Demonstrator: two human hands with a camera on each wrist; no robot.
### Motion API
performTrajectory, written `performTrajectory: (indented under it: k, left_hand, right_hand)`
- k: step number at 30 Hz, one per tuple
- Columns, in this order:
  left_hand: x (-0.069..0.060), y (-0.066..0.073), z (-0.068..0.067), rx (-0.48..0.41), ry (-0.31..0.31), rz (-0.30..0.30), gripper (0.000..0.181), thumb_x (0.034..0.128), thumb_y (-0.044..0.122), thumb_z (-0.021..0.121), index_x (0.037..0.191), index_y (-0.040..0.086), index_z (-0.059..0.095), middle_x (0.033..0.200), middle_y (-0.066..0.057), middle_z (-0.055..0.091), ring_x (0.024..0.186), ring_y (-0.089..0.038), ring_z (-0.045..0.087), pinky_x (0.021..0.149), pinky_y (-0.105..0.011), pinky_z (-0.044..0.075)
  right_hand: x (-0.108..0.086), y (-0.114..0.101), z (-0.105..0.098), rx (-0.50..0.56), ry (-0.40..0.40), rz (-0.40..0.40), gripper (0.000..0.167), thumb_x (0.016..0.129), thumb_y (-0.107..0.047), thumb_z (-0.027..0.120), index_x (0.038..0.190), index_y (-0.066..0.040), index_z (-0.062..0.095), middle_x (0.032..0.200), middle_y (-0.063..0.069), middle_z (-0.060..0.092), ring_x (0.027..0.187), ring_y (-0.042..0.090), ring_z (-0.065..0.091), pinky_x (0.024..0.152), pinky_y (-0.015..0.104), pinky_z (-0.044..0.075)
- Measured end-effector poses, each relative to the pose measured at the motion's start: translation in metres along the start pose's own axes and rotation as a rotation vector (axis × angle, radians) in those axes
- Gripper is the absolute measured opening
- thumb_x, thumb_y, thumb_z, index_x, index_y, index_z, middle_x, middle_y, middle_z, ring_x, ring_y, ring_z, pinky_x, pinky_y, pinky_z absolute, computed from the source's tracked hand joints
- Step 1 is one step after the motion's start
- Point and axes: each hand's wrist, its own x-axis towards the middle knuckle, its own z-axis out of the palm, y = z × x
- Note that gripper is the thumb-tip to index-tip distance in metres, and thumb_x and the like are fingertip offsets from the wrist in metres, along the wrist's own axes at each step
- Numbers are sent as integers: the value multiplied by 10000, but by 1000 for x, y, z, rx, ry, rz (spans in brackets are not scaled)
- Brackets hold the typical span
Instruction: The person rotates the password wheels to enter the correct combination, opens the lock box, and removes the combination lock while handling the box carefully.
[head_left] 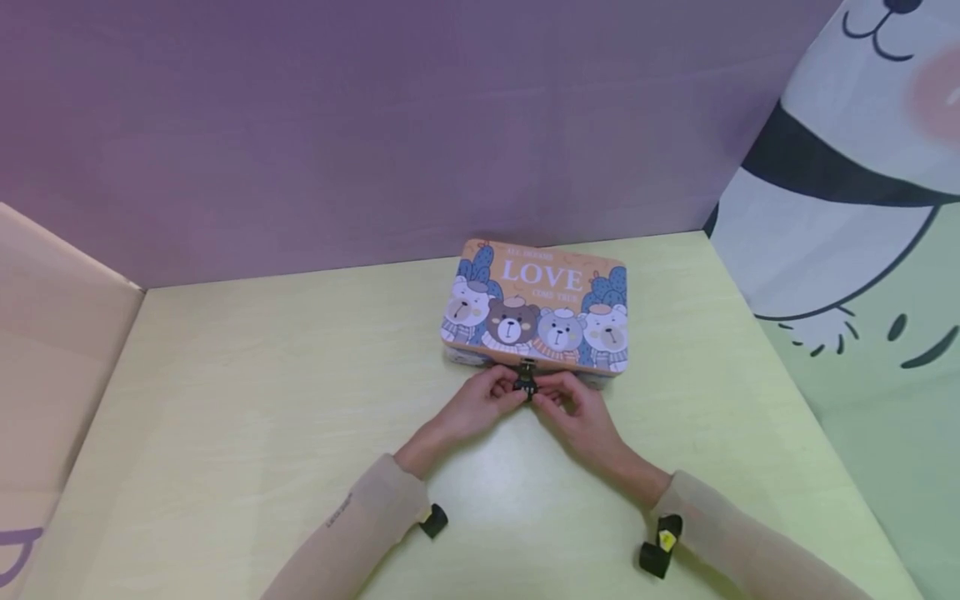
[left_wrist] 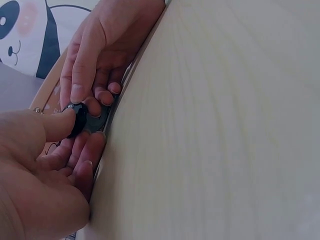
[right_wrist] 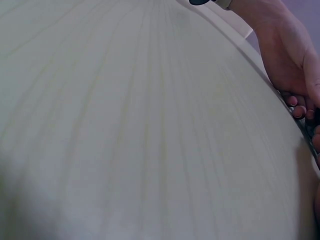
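The left hand (head_left: 474,405) and right hand (head_left: 583,417) both pinch the small black lock (head_left: 527,387) between them, against the front of the box (head_left: 536,292) just beyond; it is closed, but the lock work seems unfinished, its fastening unclear.

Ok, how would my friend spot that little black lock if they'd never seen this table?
On the pale, wood-grained table, find the orange-topped rectangular box printed with bears and LOVE. At its front edge, the bare left hand and bare right hand hold the small black lock. It's dark and tiny, while the box is big and colourful.
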Motion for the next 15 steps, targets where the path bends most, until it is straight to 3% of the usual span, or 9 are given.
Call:
performTrajectory:
  k: [15]
  left_hand:
    - [-1,1,2,9,16,-32,175,1023,224,639,1133,92,667,1008,-34,644,921,-181,592,843,-343,525]
  right_hand:
    - [0,2,0,-6,1,-20,224,957,32,667,1180,22,654,1038,152,703,917,106,656,846,223,564]
